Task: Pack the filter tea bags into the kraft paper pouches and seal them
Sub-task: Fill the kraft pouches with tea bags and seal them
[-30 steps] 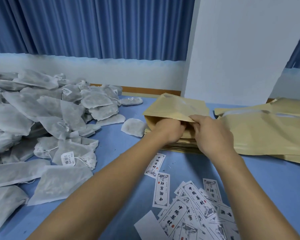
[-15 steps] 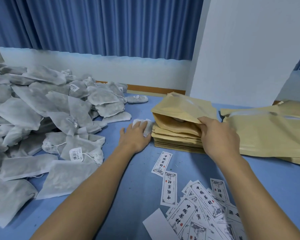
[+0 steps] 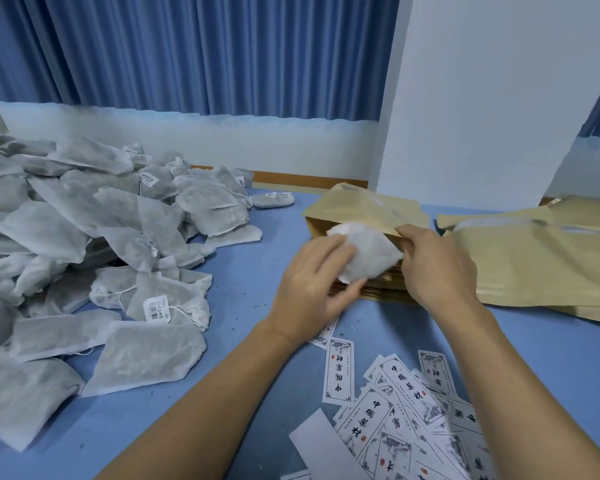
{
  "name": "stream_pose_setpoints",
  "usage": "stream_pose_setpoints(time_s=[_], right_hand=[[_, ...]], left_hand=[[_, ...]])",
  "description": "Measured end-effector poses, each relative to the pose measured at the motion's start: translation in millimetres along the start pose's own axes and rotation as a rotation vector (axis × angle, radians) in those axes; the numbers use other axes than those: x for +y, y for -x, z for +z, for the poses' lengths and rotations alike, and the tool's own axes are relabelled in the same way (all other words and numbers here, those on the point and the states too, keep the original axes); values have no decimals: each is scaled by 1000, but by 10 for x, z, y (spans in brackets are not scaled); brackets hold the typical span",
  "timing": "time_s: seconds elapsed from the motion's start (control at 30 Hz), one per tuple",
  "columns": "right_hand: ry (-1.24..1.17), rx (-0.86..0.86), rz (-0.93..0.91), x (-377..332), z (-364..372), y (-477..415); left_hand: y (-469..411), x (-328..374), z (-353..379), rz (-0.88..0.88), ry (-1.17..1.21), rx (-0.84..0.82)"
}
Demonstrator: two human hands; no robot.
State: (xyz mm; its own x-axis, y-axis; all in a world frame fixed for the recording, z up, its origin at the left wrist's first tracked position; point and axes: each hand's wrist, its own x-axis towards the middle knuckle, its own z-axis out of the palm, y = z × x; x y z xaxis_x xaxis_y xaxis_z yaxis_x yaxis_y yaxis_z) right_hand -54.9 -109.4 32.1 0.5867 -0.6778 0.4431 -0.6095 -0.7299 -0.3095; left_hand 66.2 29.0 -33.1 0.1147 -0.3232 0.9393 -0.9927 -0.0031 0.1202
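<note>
A blue curtain [image 3: 187, 53] hung behind the blue bench [image 3: 250, 358]. The tea bag [image 3: 368, 247] was at the mouth of the top pouch [image 3: 361, 209], maybe partly inside. The left hand [image 3: 312, 289] held the bag between curled fingers and thumb to push it in. The right hand [image 3: 433, 265] pinched the pouch's lip so the mouth stayed open. The pile of tea bags [image 3: 101, 237] sat well to the left. Half a second before, the left hand lay on that bag, down on the bench.
</note>
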Motion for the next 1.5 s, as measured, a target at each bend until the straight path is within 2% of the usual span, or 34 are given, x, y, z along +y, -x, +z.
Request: stream_pose_setpoints(time_s=[0.1,0.2,0.37,0.47,0.57,0.67,0.77,0.83,0.9,0.97,1.03,1.1,1.13,1.2,1.27,1.33,1.4,1.5], right_hand=[[-27,20,-32,4,-82,-18],[-56,19,-88,27,-166,-32],[-95,-82,-112,111,-259,-65],[-133,-140,-122,105,-236,-52],[-40,-92,-138,36,-137,-22],[47,-79,-124,18,-75,3],[85,-123,-111,-32,-19,53],[118,-114,-110,-81,21,87],[140,-89,-100,-107,40,104],[157,-68,-90,-120,52,117],[171,-58,-86,-145,55,128],[191,-60,-90,-187,58,149],[201,-60,-94,-210,60,161],[208,-58,-94,-254,64,186],[207,-56,-84,-286,58,192],[213,-61,-81,-308,50,186],[217,-68,-88,-323,50,189],[216,-67,-94,-325,51,193]], left_hand=[[-128,156,91,6,-55,-170],[-290,297,152,-169,-69,-375],[-762,121,428,-510,-296,-735],[-934,-98,605,-637,-375,-802],[-882,-126,767,-688,-272,-825],[-613,-24,717,-628,-128,-771],[-310,86,472,-536,-136,-673],[-134,167,258,-379,-194,-674],[46,216,14,-166,-192,-607],[188,198,-265,-69,-153,-429],[232,90,-541,-71,-212,-182],[166,-79,-813,-155,-458,-31],[134,-183,-933,-239,-618,-29],[161,-390,-1136,-532,-833,-161],[286,-586,-1293,-915,-834,-326],[401,-723,-1373,-1210,-712,-424],[440,-800,-1352,-1280,-680,-478],[443,-741,-1187,-1120,-641,-493]])
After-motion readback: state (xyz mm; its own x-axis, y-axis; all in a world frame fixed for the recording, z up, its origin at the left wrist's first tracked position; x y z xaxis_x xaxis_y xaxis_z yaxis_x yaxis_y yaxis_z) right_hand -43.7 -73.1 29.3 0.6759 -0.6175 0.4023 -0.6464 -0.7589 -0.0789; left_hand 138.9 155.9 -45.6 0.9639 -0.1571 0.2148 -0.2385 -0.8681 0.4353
